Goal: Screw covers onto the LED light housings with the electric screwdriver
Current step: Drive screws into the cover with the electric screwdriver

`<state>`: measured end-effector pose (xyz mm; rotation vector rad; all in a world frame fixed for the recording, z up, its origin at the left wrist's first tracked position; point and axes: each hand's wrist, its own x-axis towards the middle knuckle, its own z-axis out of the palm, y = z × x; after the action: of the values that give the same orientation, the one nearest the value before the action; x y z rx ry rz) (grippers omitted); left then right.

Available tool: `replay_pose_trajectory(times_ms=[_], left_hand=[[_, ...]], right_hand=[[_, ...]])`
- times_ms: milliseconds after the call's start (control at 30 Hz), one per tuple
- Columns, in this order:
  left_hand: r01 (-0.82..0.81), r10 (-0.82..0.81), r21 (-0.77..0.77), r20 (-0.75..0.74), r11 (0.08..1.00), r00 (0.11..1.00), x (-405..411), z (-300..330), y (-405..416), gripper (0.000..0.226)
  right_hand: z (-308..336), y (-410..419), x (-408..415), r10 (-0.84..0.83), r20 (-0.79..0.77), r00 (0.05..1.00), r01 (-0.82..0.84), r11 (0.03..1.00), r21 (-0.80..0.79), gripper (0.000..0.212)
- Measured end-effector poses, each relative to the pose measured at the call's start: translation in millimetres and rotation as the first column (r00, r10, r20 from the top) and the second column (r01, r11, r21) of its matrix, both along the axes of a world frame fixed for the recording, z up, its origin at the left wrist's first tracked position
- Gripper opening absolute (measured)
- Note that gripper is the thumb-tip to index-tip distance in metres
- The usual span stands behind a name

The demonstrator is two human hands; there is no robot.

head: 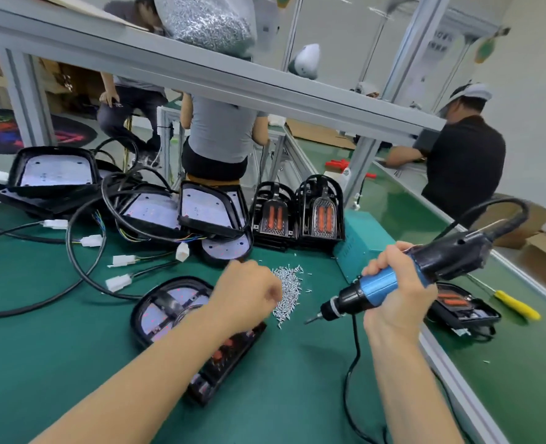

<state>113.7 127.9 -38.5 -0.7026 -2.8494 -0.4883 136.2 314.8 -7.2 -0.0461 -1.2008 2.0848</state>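
My right hand (396,290) grips the blue and black electric screwdriver (390,283), its bit pointing down and left just above the green mat. My left hand (249,293) has its fingers curled at the edge of a pile of small silver screws (289,290); whether it pinches a screw I cannot tell. Under my left forearm lies a black LED light housing (166,306) with a cover on it. Two stacks of black covers with orange inserts (297,213) stand behind the screws.
Several open housings with white LED boards (211,209) and tangled black cables with white plugs (118,282) fill the left of the bench. A teal power box (361,241) sits right of centre. Another housing (463,307) and a yellow screwdriver (515,304) lie on the right. People work beyond.
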Motion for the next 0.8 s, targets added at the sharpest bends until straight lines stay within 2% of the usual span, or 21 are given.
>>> replay_pose_trajectory(times_ms=[67,167,267,400,533,633,700,733,800], left_hand=[[0.170,-0.148,-0.148,0.147,0.974,0.978,-7.9,-8.4,20.6,0.025],[0.244,-0.168,-0.264,0.280,0.933,0.945,-21.8,-16.8,33.3,0.034],[0.227,-0.137,-0.331,0.276,0.916,0.951,-29.6,-20.0,40.2,0.036],[0.189,-0.095,-0.405,0.241,0.894,0.966,-29.8,-19.3,46.9,0.021],[0.185,-0.110,-0.487,0.179,0.854,0.978,-26.9,-17.6,51.7,0.033],[0.206,-0.142,-0.525,0.161,0.826,0.977,-24.2,-18.1,51.6,0.032],[0.199,-0.128,-0.490,0.176,0.849,0.976,-23.4,-17.6,49.3,0.024],[0.181,-0.109,-0.421,0.189,0.889,0.976,-23.1,-16.0,47.8,0.016],[0.110,-0.069,-0.177,0.225,0.978,0.972,-22.1,-11.8,42.7,0.004]], right_hand=[[-0.4,0.9,0.5,0.004,0.005,1.000,-0.004,1.000,-0.003,0.014],[-0.5,5.1,2.4,0.008,-0.008,1.000,-0.008,1.000,-0.003,0.014],[-1.3,9.8,4.5,0.010,-0.023,1.000,-0.010,1.000,-0.001,0.014],[-3.1,13.7,6.2,-0.003,-0.024,1.000,0.003,1.000,0.014,0.014],[-5.1,12.9,6.7,0.005,-0.022,1.000,-0.005,1.000,0.021,0.013],[-4.2,10.2,6.9,0.010,-0.025,1.000,-0.010,1.000,0.025,0.013],[-2.7,8.4,7.6,0.019,-0.030,0.999,-0.019,1.000,0.019,0.014],[-1.7,7.8,8.1,0.023,-0.032,0.999,-0.023,1.000,0.014,0.014],[0.5,7.0,9.4,0.034,-0.039,0.999,-0.033,0.999,0.005,0.014]])
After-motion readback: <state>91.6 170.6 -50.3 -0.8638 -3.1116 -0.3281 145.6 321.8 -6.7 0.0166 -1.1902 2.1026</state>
